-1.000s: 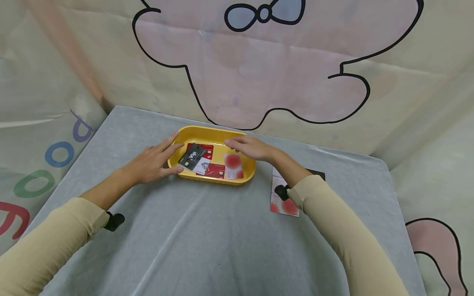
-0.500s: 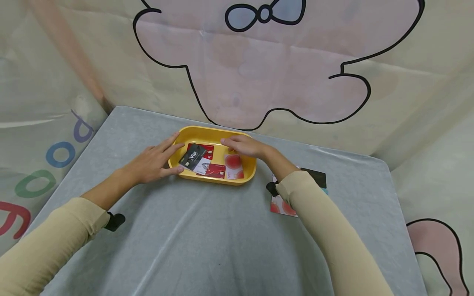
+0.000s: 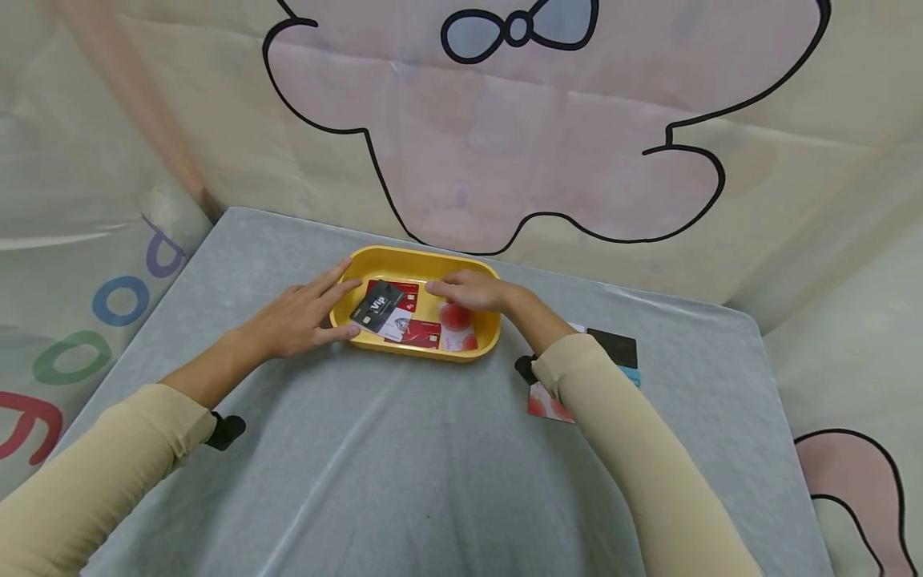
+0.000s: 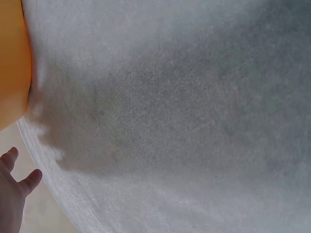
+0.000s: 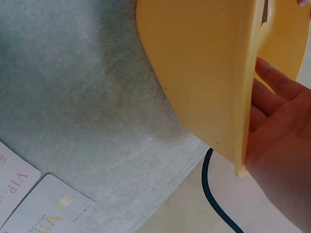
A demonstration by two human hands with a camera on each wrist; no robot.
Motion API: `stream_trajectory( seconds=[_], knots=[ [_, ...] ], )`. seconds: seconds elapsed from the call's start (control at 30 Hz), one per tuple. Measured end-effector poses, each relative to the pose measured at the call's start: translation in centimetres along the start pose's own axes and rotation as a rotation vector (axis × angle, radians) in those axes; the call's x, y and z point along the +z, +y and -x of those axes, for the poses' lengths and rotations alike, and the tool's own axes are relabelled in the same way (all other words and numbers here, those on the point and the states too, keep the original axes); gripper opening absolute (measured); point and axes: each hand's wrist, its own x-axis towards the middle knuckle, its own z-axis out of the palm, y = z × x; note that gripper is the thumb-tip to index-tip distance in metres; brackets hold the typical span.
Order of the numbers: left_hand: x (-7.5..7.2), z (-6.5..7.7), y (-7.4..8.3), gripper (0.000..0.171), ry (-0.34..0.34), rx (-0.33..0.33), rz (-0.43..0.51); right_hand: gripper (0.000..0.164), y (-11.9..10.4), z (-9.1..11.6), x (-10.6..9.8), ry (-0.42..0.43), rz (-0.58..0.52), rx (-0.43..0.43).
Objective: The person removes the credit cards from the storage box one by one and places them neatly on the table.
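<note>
A yellow tray sits on the cloth-covered table in the head view. Inside it lie a dark "Vip" card, red cards, a white-grey card and a pink-and-white card with a red circle. My left hand rests at the tray's left end, fingers spread and thumb along the near rim. My right hand reaches over the right end into the tray, just above the red-circle card. In the right wrist view the tray wall hides part of its fingers, so whether they hold anything is unclear.
Right of the tray, partly under my right forearm, lie more cards: a black one, a teal-edged one and a pink-red one. White VIP cards show in the right wrist view. A printed curtain hangs behind the table.
My right hand has moved slightly left and lower into the tray, and now covers the top of the red-circle card. My left hand has stayed in place.
</note>
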Motion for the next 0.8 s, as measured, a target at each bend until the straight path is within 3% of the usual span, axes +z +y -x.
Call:
stream_trajectory(
  seconds=[0.27,0.8],
  knots=[
    [-0.02,-0.07,-0.01,0.088,-0.002,0.002,-0.003,0.062,-0.03,-0.26,0.12,0.003,0.036,0.031],
    [-0.05,0.01,0.05,0.087,-0.002,0.003,-0.007,0.053,0.14,-0.31,0.24,0.023,0.139,0.004]
  ],
)
